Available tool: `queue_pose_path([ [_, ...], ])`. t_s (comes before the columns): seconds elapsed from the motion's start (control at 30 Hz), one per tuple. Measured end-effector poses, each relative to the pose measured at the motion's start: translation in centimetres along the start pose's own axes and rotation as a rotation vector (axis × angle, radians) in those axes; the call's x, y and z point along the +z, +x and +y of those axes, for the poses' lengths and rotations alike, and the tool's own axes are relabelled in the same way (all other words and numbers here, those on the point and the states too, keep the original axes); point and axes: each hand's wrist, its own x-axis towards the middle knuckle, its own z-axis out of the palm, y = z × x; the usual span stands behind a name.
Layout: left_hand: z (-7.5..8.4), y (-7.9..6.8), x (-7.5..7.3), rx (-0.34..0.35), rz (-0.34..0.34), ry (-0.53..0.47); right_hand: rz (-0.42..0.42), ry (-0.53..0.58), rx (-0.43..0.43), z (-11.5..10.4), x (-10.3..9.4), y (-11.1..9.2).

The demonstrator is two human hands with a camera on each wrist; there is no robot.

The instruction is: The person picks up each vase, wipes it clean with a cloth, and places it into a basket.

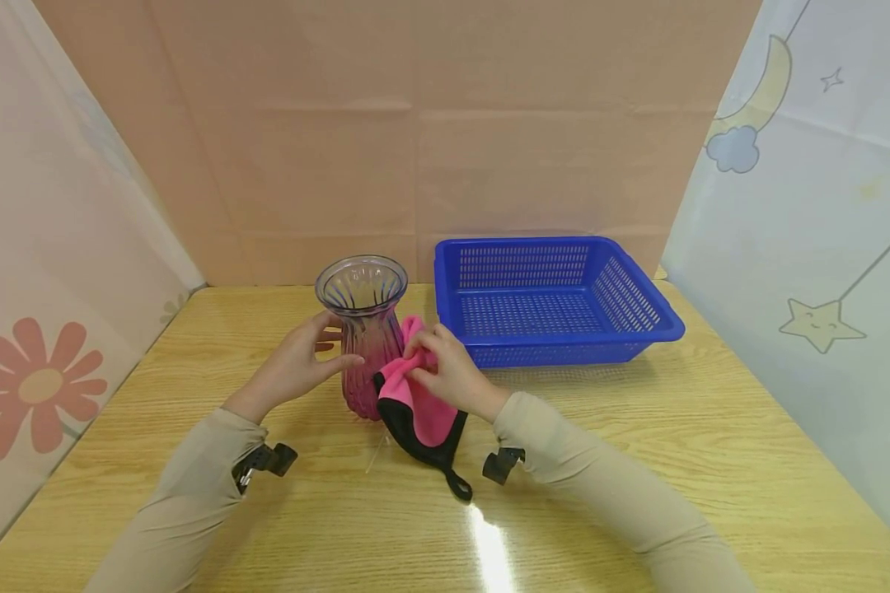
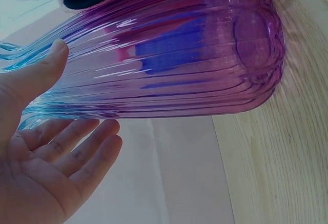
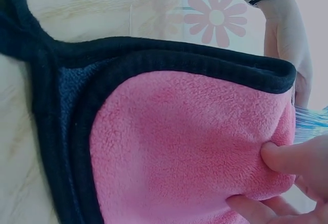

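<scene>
A ribbed glass vase (image 1: 371, 354), bluish at its flared rim and pink-purple lower down, stands upright on the table. My left hand (image 1: 300, 362) is around its left side, thumb across the near face and fingers toward the back; in the left wrist view the fingertips meet the glass edge. With thumb and fingers, my right hand (image 1: 452, 371) pinches a pink towel (image 3: 174, 137) with black trim, bunched against the vase's right side. A black hanging loop (image 1: 458, 486) dangles from the towel's lower corner. The towel's far side is hidden.
A blue plastic basket (image 1: 556, 350) with slotted walls sits behind and to the right of the hands, near the back curtain (image 1: 415, 148). Wood-grain tabletop (image 1: 326, 527) extends in front and to both sides.
</scene>
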Motion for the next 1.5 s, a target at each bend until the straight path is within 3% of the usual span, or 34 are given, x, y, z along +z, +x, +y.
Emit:
queue_pose_path([
  [0.47, -0.1, -0.1, 0.0, -0.001, 0.002, 0.001, -0.008, -0.037, -0.014, -0.2, 0.0, -0.2],
  [0.83, 0.2, -0.2, -0.1, -0.019, -0.003, -0.002, 0.07, -0.036, -0.073, -0.4, -0.2, 0.2],
  [1.5, 0.0, -0.1, 0.1, 0.006, 0.011, -0.001, 0.176, 0.09, -0.07, -1.7, -0.8, 1.0],
])
